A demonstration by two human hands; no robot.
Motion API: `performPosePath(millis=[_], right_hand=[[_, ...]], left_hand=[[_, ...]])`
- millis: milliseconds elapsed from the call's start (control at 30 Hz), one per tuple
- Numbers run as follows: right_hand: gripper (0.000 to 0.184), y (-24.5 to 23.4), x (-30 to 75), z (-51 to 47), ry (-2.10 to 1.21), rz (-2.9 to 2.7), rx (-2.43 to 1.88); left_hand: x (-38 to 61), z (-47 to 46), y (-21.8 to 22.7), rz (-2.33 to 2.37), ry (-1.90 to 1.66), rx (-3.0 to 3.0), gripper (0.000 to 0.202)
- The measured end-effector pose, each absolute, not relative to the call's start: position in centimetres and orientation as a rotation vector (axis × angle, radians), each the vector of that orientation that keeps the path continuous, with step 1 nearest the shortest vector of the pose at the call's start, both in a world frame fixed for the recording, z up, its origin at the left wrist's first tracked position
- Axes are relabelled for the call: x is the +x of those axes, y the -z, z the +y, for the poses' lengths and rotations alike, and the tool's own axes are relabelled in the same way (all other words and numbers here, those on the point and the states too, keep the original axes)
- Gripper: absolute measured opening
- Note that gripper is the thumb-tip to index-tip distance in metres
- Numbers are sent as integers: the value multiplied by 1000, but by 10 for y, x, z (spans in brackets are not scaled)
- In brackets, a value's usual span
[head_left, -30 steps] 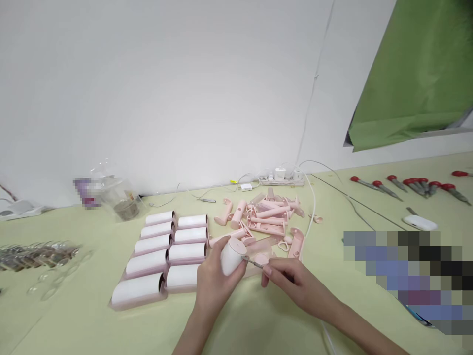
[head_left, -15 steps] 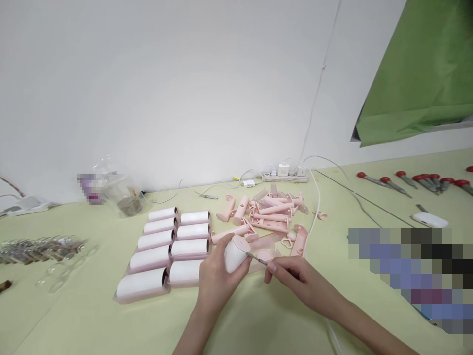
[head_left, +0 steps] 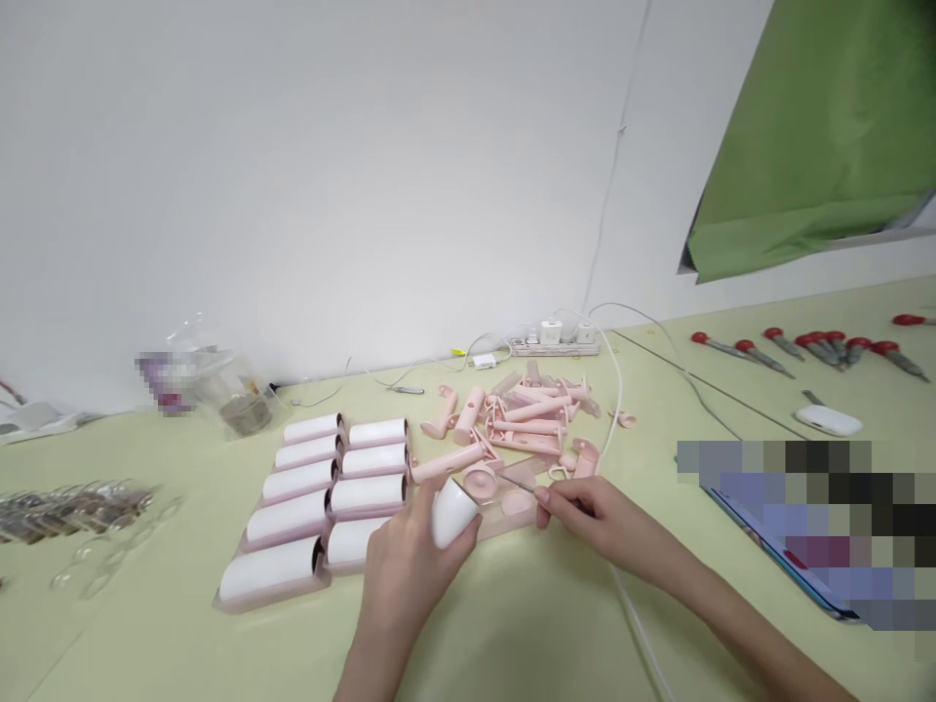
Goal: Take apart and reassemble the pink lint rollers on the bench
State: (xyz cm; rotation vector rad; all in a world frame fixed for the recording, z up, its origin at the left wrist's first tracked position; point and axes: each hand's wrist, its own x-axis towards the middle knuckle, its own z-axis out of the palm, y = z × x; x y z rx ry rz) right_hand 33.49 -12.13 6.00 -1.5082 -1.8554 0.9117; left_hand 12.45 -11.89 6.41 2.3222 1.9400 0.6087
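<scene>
My left hand (head_left: 416,561) is wrapped round a white cylinder (head_left: 453,514), tilted with its upper end toward the right. Just above that end is a round pink cap (head_left: 481,483), apart from the cylinder's rim. My right hand (head_left: 585,512) pinches a thin metal tool (head_left: 518,483), whose tip reaches the cap's edge. Whether the tip holds the cap up or only touches it, I cannot tell. Behind both hands lies a heap of pink plastic parts (head_left: 530,414), some tube-shaped and some trough-shaped.
Left of my hands, white cylinders (head_left: 270,570) lie in two columns in a pinkish tray. A power strip (head_left: 556,346) with cables runs along the wall. Several red-ended tools (head_left: 764,359) lie at right, near a white utility knife (head_left: 828,420). A plastic tub (head_left: 238,395) stands back left.
The pink cap has come off the end of the white cylinder and now sits beside the tool's tip. My left hand has moved slightly down and left with the cylinder.
</scene>
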Motion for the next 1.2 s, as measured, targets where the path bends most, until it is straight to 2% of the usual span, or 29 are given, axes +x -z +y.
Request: performPosePath(millis=[100, 167, 267, 467, 700, 900, 967, 1100, 1200], right_hand=[[45, -66, 345, -119, -837, -1782, -1540], [45, -71, 350, -119, -769, -1702, -1512], [44, -76, 354, -122, -720, -1589, -1461], [42, -76, 354, -127, -734, -1520, -1379], [45, -74, 337, -108, -753, -1881, -1490], [42, -58, 309, -94, -204, -2282, -1611], [43, -54, 304, -94, -272, -2276, -1592], [42, -53, 302, -94, -615, -2124, -1518], [41, -60, 312, -93, -786, -1943, -1385]], left_hand=[[122, -125, -73, 2098, -447, 2295, 34], [122, -127, -80, 2107, -470, 2278, 37], [128, -124, -89, 1910, -614, 2285, 46], [152, -103, -95, 1458, -740, 2349, 35], [148, -98, -64, 1390, -1430, 1670, 42], [149, -100, -43, 1235, -1278, 1605, 34], [151, -100, -41, 1224, -1286, 1527, 33], [150, -102, -41, 1199, -1292, 1442, 34], [148, -102, -44, 1233, -1280, 1627, 36]])
